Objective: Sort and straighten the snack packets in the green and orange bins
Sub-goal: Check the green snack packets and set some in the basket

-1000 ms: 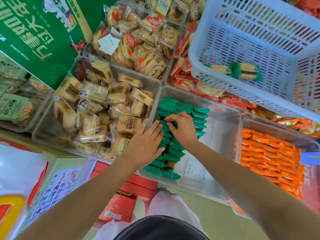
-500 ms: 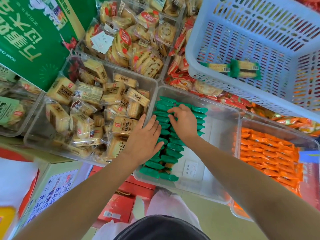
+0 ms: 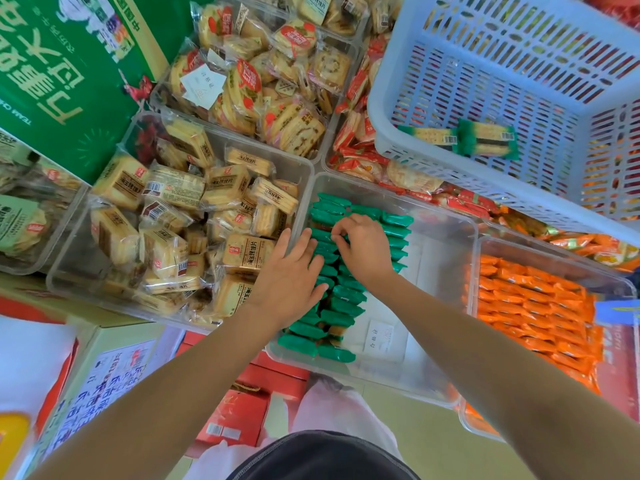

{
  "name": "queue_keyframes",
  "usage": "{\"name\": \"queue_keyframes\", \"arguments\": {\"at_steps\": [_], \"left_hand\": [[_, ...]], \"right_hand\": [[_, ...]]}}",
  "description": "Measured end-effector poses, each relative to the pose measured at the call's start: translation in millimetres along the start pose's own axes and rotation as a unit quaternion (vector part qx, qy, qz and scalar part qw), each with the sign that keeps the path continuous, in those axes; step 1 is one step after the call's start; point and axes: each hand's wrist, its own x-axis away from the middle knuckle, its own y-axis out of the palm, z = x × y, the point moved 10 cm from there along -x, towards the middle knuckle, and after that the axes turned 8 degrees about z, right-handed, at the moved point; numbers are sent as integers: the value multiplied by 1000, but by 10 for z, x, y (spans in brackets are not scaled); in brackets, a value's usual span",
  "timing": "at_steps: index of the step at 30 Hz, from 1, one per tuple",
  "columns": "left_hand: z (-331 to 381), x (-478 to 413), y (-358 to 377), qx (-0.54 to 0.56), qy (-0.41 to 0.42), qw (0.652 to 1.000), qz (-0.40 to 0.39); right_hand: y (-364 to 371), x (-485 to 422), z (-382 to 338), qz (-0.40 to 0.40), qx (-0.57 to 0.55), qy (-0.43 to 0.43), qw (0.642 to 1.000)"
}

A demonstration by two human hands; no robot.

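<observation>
Green snack packets (image 3: 341, 308) lie in two rows along the left side of a clear plastic bin (image 3: 440, 237). My left hand (image 3: 291, 275) rests flat on the left row, fingers spread, holding nothing. My right hand (image 3: 363, 247) sits on the rows farther back, its fingertips curled down and pinching at a green packet near the far end. To the right, another clear bin (image 3: 554, 251) holds tightly packed rows of orange snack packets (image 3: 530, 310).
A clear bin of beige cracker packs (image 3: 180, 216) borders the green bin on the left. A white perforated basket (image 3: 502, 81) with a few green-ended packets overhangs at top right. Red snack packs (image 3: 360, 157) lie behind. Cartons stand below the shelf edge.
Both hands have slid away from me along the green rows, toward the far end of the bin. The right hand's fingers have curled onto a packet there.
</observation>
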Motion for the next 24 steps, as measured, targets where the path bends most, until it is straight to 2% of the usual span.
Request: {"name": "queue_keyframes", "arguments": {"at_steps": [4, 7, 12, 16, 17, 19, 21, 24], "left_hand": [[16, -6, 5, 2, -3, 1000, -11], [24, -24, -11, 2, -4, 1000, -18], [12, -128, -24, -5, -15, 999, -35], [-17, -206, 13, -32, -10, 998, -49], [-29, -226, 17, -37, -7, 998, -54], [-51, -249, 14, -43, -2, 997, -66], [-67, -250, -28, -17, -2, 998, -53], [-99, -183, -227, 118, -41, 991, 42]], "right_hand": [[-288, -11, 176, 66, -85, 74, 991], [-535, 39, 397, 100, -202, 146, 963], [-707, 325, 733, 116, -387, 284, 870], [-709, 612, 937, 137, -506, 406, 749], [-692, 670, 957, 132, -524, 423, 728], [-664, 747, 953, 117, -544, 435, 708], [-671, 800, 911, 110, -548, 438, 704], [-651, 890, 819, 109, -567, 462, 674]]}}
